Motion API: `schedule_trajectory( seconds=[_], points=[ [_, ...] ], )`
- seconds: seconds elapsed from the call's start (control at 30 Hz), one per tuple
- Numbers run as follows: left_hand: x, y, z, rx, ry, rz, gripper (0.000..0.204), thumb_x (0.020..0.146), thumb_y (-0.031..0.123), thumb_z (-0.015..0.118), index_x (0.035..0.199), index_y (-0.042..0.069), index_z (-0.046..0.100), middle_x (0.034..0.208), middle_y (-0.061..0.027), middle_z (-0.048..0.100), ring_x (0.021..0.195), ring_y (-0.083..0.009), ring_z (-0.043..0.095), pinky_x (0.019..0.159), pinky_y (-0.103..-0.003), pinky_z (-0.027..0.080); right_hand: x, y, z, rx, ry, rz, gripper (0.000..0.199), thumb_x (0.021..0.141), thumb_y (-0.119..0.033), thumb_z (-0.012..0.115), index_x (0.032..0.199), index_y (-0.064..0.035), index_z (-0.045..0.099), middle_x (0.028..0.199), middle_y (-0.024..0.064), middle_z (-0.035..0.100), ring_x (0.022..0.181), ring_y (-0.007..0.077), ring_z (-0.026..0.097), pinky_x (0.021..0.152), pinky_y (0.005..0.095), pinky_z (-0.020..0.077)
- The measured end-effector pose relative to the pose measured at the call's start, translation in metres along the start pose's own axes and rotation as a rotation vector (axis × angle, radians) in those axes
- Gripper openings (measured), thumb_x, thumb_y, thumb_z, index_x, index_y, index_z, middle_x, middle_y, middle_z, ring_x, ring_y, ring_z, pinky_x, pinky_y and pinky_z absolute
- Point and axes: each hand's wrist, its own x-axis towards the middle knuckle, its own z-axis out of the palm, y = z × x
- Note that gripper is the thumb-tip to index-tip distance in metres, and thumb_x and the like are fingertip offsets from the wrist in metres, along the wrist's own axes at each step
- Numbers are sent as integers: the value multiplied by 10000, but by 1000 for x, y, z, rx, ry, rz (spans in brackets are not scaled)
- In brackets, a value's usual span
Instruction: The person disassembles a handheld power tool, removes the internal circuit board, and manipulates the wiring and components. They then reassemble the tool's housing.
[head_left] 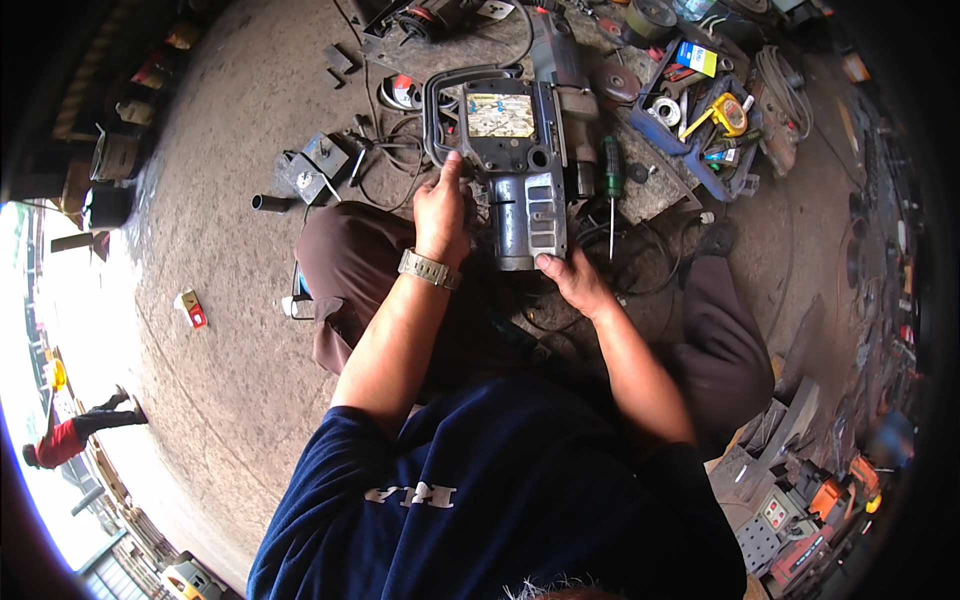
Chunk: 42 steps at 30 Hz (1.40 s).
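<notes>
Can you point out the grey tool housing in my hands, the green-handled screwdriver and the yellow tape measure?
Grey tool housing (511, 163): head view, on its metal body below the label.
Green-handled screwdriver (612, 183): head view, on its handle.
Yellow tape measure (733, 115): head view, on its case.

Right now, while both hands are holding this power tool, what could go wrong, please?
The power tool could tilt or slip if the right hand loosens: its thumb sits at the tool's lower corner, while the left hand grips by the black handle. Also, the green-handled screwdriver points its tip toward the right hand, so a careless shift might jab that hand.
</notes>
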Motion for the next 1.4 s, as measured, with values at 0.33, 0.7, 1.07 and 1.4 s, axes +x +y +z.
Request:
schedule_trajectory(
  seconds=[0.33,0.7,1.07,1.4],
  points=[
    [2,-7,5,86,11,111,366,1000,400,689,894,53,643,669,13,563,506,-86,461,456,-263,348,-1,2,-4,-25,-33,29,682,960,-480,690,1426,-18,504,1271,94,629,1165,199,569,1029,367,459],
    [7,-6,4,35,24,4,335,993,437,674,943,109,634,619,25,514,477,-99,445,456,-273,359,0,3,-7,-15,-71,52,788,944,-508,706,1475,6,432,1350,131,588,1253,230,530,1093,378,416],
    [14,-2,-3,111,-26,91,381,1015,423,646,910,57,642,605,22,471,464,-91,423,425,-272,312,0,0,-6,3,-54,41,727,943,-479,703,1437,4,477,1295,118,621,1206,219,556,1056,378,444],
    [5,-3,8,156,-18,148,390,1009,438,657,989,49,655,657,9,544,499,-90,473,449,-268,353,2,-1,-7,-20,-80,28,808,929,-595,677,1455,-11,486,1351,111,583,1246,218,520,1092,373,410]
  ],
)
